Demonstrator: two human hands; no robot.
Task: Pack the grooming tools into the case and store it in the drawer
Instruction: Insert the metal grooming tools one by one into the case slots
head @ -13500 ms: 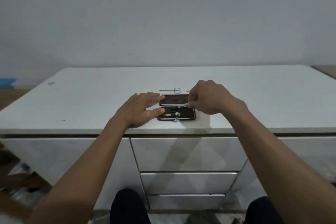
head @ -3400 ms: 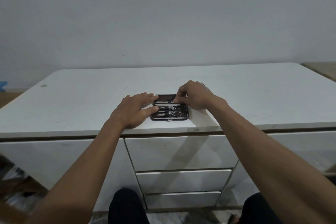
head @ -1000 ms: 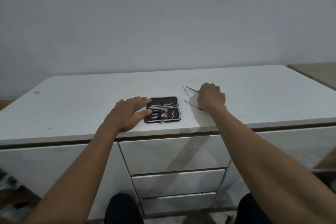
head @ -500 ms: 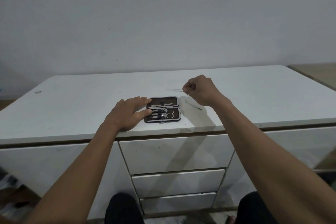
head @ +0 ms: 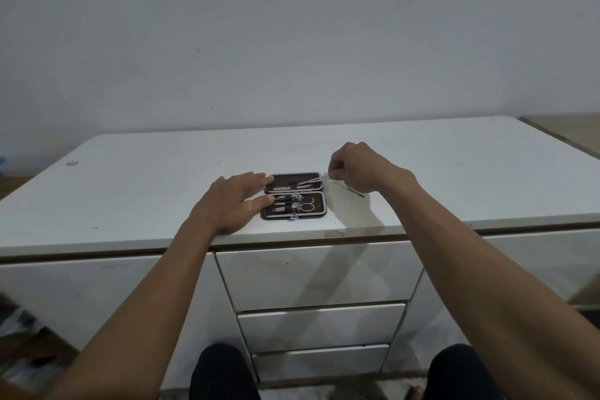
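Head view is showing the open case [head: 293, 195] lying flat near the front edge of the white cabinet top [head: 162, 178], directly above the closed top drawer [head: 318, 273]. The left hand [head: 232, 201] is resting on the cabinet top with straight fingers pressing the case's left edge, steadying it. The right hand [head: 360, 167] is hovering just right of the case, its fingers curled and pinching a thin metal tool [head: 313, 179] whose tip is reaching over the far half of the case. Another slim tool [head: 352, 191] is lying on the top just right of the case, partly under that hand. Scissors [head: 306, 203] and other small pieces are already sitting under the strap in the near half.

These tools are looking light, stiff and slick, likely to slip or roll, so a fingertip pinch near the middle seems the sensible hold, sliding each under its elastic loop. The case itself is appearing light and hinged, best closed flat and lifted by its edges. No brand or lettering is proving readable.
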